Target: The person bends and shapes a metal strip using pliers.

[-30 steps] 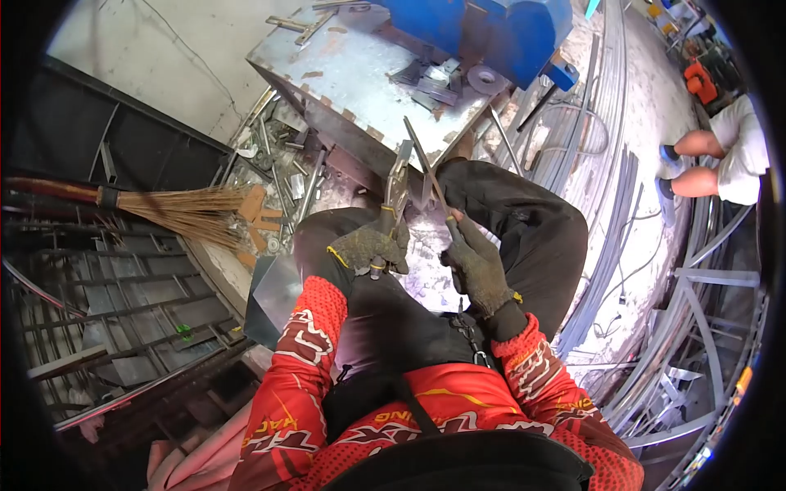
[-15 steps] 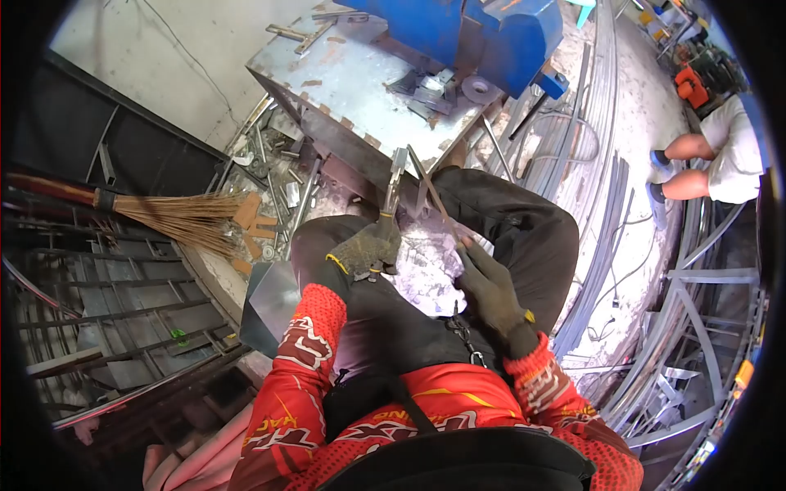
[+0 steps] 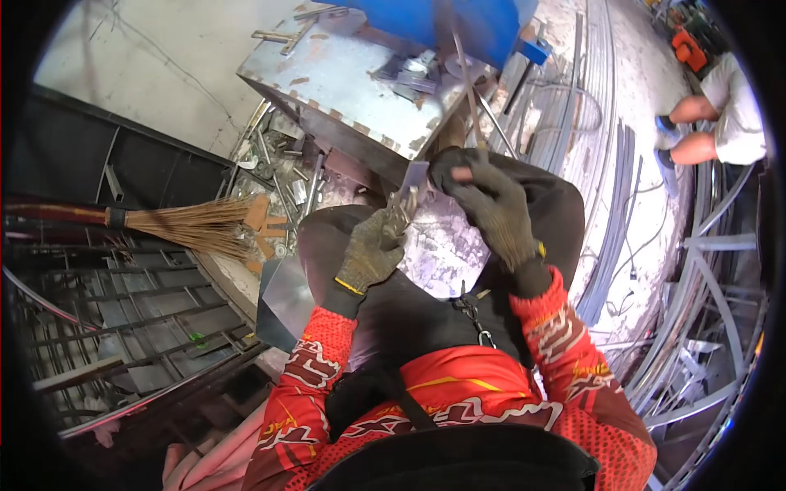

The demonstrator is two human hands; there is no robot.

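My gloved left hand [image 3: 372,255] is closed around metal pliers [image 3: 399,211] above my lap. A small flat grey metal plate [image 3: 415,177] stands up at their jaws. My gloved right hand [image 3: 501,209], to the right and apart from the plate, is closed on a long thin metal bar [image 3: 471,90] that looks like a file. The bar points up and away, passing in front of the blue machine. Motion smears the right fingertips a little.
Ahead stands a metal-topped table [image 3: 327,82] with metal scraps [image 3: 409,72] and a blue machine [image 3: 409,20]. A straw broom [image 3: 184,222] lies left. Long metal bars [image 3: 614,221] lie on the floor at right, near a person's legs [image 3: 696,131].
My right hand has risen and swung the bar upward, away from the plate. My left hand has shifted slightly right, and the plate now shows its broad face. The whole view has turned a little.
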